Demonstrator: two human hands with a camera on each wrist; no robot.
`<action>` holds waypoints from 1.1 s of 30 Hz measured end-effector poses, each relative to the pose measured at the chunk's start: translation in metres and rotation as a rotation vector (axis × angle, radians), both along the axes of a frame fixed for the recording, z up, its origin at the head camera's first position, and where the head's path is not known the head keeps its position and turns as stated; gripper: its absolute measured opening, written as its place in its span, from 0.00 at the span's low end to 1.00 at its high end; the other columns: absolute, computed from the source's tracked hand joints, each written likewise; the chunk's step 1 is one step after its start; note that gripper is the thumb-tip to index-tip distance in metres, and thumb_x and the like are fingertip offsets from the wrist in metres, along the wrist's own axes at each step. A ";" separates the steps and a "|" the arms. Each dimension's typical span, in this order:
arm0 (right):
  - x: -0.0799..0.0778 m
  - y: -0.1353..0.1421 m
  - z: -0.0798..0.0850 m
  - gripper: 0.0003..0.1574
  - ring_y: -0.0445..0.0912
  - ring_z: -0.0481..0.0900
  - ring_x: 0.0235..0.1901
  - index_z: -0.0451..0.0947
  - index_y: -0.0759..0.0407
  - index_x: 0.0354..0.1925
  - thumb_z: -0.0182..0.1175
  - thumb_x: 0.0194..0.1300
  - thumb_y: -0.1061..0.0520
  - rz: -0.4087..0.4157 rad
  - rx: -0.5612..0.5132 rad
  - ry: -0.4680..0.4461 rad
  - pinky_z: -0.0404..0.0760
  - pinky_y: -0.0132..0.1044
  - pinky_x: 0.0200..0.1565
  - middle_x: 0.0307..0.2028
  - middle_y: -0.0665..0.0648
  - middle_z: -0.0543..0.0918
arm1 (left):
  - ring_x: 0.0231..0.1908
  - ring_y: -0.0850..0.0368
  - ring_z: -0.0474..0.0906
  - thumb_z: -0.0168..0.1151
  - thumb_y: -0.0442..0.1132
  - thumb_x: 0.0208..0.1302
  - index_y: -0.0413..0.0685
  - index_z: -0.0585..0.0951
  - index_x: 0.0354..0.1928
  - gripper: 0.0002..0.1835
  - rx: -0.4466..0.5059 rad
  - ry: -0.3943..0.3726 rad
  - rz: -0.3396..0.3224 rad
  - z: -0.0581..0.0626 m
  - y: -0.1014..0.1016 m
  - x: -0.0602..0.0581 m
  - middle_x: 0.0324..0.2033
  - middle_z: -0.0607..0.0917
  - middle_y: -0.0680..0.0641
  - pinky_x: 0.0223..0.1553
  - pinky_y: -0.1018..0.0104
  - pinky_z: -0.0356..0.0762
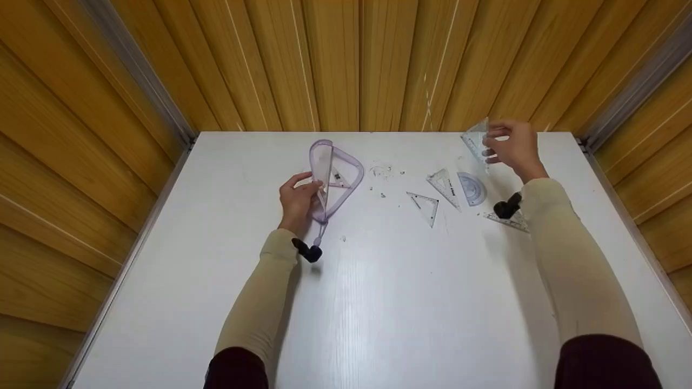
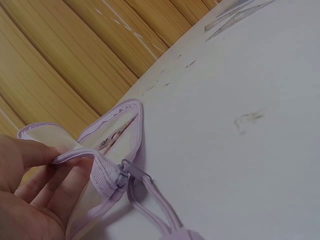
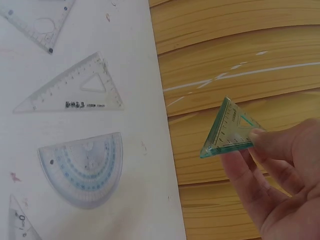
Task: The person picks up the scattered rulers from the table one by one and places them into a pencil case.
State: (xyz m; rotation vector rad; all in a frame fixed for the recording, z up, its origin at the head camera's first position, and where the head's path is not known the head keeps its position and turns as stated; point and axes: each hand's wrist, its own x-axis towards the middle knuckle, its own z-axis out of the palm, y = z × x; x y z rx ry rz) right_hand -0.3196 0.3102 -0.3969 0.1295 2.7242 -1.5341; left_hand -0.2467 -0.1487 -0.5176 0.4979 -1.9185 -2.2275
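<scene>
My left hand (image 1: 297,201) pinches the edge of a clear zip pouch (image 1: 352,189) with lilac trim, its thumb on top and fingers beneath. The pouch gapes along its zipper (image 2: 107,177), and a lilac pull cord (image 2: 155,200) hangs from the slider. Inside lies a small set square (image 1: 338,177). At the far right, my right hand (image 1: 516,148) grips a greenish clear set square (image 3: 232,130) between thumb and fingers, raised near the table's back edge. Below that hand lie a clear set square (image 1: 444,188) and a bluish protractor (image 1: 472,189).
Another set square (image 1: 425,206) lies left of these, and one more (image 1: 511,220) sits partly under the right wrist. Small dark marks (image 1: 383,172) dot the white table (image 1: 346,302). Wood-look panels (image 1: 335,65) stand behind its back edge.
</scene>
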 end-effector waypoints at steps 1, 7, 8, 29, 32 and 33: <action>-0.001 -0.002 -0.001 0.32 0.44 0.88 0.33 0.70 0.62 0.71 0.64 0.72 0.61 0.002 -0.002 0.001 0.87 0.38 0.36 0.54 0.62 0.80 | 0.34 0.52 0.88 0.71 0.31 0.64 0.38 0.82 0.59 0.21 -0.002 0.000 -0.002 0.000 0.000 0.000 0.38 0.90 0.39 0.33 0.68 0.83; -0.007 -0.016 -0.007 0.31 0.47 0.89 0.35 0.71 0.60 0.71 0.63 0.72 0.62 0.019 -0.011 0.002 0.87 0.37 0.36 0.55 0.62 0.80 | 0.35 0.52 0.88 0.71 0.32 0.65 0.39 0.82 0.60 0.21 -0.021 -0.022 -0.005 -0.001 0.001 0.001 0.39 0.90 0.40 0.33 0.67 0.82; -0.008 -0.019 -0.007 0.31 0.48 0.89 0.36 0.71 0.60 0.71 0.63 0.72 0.62 0.023 -0.010 0.004 0.87 0.37 0.36 0.56 0.62 0.80 | 0.35 0.52 0.88 0.71 0.32 0.65 0.40 0.82 0.60 0.21 -0.017 -0.025 -0.005 -0.002 0.001 0.001 0.39 0.90 0.40 0.33 0.68 0.82; -0.030 -0.075 -0.026 0.29 0.48 0.88 0.33 0.71 0.64 0.69 0.62 0.72 0.65 0.090 -0.143 0.015 0.87 0.38 0.35 0.53 0.64 0.80 | 0.31 0.54 0.87 0.70 0.29 0.65 0.36 0.82 0.59 0.21 0.028 0.013 -0.008 -0.005 0.003 -0.003 0.37 0.90 0.37 0.31 0.68 0.83; -0.032 -0.081 -0.029 0.28 0.47 0.88 0.31 0.73 0.64 0.67 0.63 0.70 0.66 0.090 -0.164 0.027 0.87 0.39 0.33 0.51 0.64 0.80 | 0.31 0.53 0.87 0.71 0.28 0.64 0.35 0.82 0.59 0.21 0.047 0.020 -0.001 -0.005 0.003 -0.004 0.37 0.90 0.37 0.31 0.68 0.83; -0.032 -0.083 -0.030 0.28 0.47 0.87 0.30 0.73 0.64 0.66 0.63 0.70 0.66 0.088 -0.166 0.031 0.87 0.39 0.33 0.51 0.64 0.80 | 0.31 0.53 0.87 0.71 0.29 0.64 0.35 0.82 0.59 0.21 0.043 0.019 0.000 -0.005 0.003 -0.004 0.37 0.90 0.36 0.31 0.68 0.83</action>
